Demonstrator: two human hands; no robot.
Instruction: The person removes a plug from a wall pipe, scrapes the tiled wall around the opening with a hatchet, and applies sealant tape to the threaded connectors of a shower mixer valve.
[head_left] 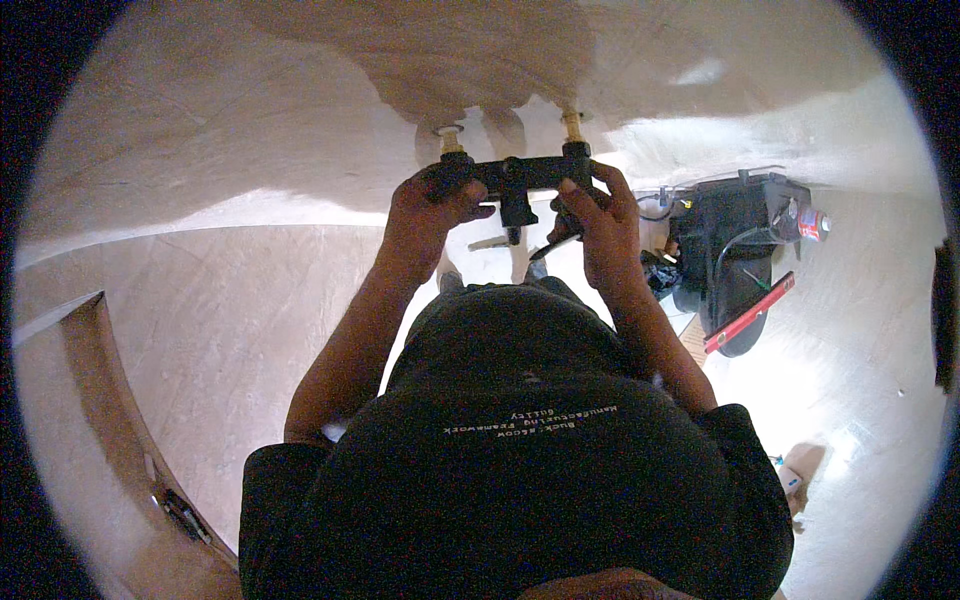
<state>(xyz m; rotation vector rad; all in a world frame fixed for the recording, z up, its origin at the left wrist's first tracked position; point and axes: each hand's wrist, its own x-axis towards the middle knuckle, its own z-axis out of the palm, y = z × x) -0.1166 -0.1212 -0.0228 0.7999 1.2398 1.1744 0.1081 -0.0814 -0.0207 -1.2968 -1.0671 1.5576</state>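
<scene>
Against the tiled wall, a black mixer tap [545,172] is held level between my two hands. Two brass fittings, a left one [451,140] and a right one [573,126], come out of the wall and meet the tap's round black ends. My left hand [432,208] is closed around the left end, thumb toward the middle. The right end sits in the curled fingers of my right hand [606,222], its thumb in front. From the tap's middle a short black outlet points down toward me. Whether the ends are threaded onto the brass cannot be seen.
On the right stands a black toilet [738,240] with a red spirit level [750,312] lying across it and a can [812,224] on top. A ledge or niche [110,400] with small dark items [182,517] is at the left. A small white object [788,478] lies lower right.
</scene>
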